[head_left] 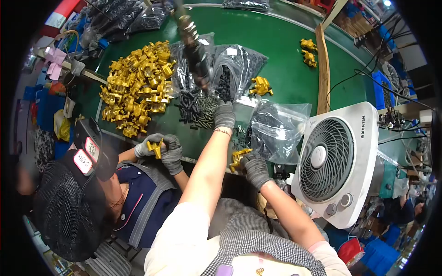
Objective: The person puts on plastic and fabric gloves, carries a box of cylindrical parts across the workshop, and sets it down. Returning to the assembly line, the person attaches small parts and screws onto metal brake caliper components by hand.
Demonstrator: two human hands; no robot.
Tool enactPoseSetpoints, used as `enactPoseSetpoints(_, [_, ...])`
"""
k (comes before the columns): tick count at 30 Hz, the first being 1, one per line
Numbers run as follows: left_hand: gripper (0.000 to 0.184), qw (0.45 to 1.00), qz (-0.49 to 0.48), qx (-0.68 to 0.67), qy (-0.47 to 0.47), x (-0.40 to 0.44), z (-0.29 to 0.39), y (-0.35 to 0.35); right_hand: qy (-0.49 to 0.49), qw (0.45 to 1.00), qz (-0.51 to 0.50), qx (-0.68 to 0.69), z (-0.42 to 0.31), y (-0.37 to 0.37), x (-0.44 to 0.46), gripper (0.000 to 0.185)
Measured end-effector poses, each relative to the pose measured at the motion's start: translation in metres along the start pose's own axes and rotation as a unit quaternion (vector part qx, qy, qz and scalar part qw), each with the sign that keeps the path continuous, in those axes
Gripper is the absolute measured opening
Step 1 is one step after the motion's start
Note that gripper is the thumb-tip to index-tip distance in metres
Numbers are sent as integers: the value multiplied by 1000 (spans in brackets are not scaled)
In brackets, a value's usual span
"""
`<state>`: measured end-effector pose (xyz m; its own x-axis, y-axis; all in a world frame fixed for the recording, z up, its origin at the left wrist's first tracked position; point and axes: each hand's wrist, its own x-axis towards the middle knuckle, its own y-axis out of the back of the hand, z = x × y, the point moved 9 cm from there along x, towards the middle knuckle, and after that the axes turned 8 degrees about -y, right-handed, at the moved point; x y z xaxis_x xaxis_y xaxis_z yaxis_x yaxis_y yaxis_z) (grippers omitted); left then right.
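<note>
My left hand (pixel 224 116), in a grey glove, reaches to the near edge of a pile of small dark screws (pixel 202 109). Its fingertips are over small black parts (pixel 224 83) spilling from a clear bag, and I cannot make out what they hold. Lower and to the right, my right hand (pixel 256 170), also gloved, is closed on a gold-coloured metal casting (pixel 239 158). Beside that hand lies a clear plastic bag (pixel 276 133) of dark parts. Some small silvery pieces (pixel 238 131) lie between my hands.
A power screwdriver (pixel 195 55) hangs above the green bench (pixel 281 32). Gold castings (pixel 138 87) are heaped at left; one casting (pixel 261 86) lies apart. A white fan (pixel 336 161) stands at right, near a wooden strip (pixel 323 69). A co-worker's gloved hands (pixel 171 154) hold another casting.
</note>
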<state>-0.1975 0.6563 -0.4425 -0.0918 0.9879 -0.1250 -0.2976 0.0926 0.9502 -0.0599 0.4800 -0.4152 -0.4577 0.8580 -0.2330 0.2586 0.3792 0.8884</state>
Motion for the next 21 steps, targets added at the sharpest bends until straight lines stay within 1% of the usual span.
enactPoseSetpoints(3, [21,1000,-15,-2,-16,9,-1,-7,5,999,-5,-31,1,-2,0,27])
enactPoseSetpoints(6, [23,998,30,-62,-12,-4,3,3,-1,999,-23,-23,0,1,1,27])
enactPoseSetpoints(7, [25,993,66,-93,-45,-12,7,8,3,999,-32,-16,0,3,1,28])
enactPoseSetpoints(8, [21,975,103,-193,-28,-27,3,9,9,999,-40,-8,-1,5,2,28])
enactPoseSetpoints(9, [18,946,139,-292,-8,-52,1,5,18,999,-46,-16,-1,9,0,31])
enactPoseSetpoints(10, [15,905,175,-387,15,-81,-1,1,31,999,-33,-18,0,11,-1,31])
enactPoseSetpoints(12, [14,836,138,-517,125,-143,6,-1,57,998,-5,-18,-1,13,-4,31])
enactPoseSetpoints(14, [14,906,155,-383,96,-187,-2,-19,84,996,-19,-36,-6,14,-4,31])
enactPoseSetpoints(15, [16,919,132,-357,98,-206,-1,-20,94,994,-20,-43,-5,13,-4,31])
enactPoseSetpoints(17, [20,941,90,-309,104,-236,1,-20,114,992,-9,-60,-5,10,-9,30])
enactPoseSetpoints(20, [20,951,78,-278,108,-254,-9,-26,125,991,-12,-51,-2,7,-8,30])
enactPoseSetpoints(21, [17,956,42,-262,121,-256,-13,-34,124,991,-18,-54,0,4,-8,32])
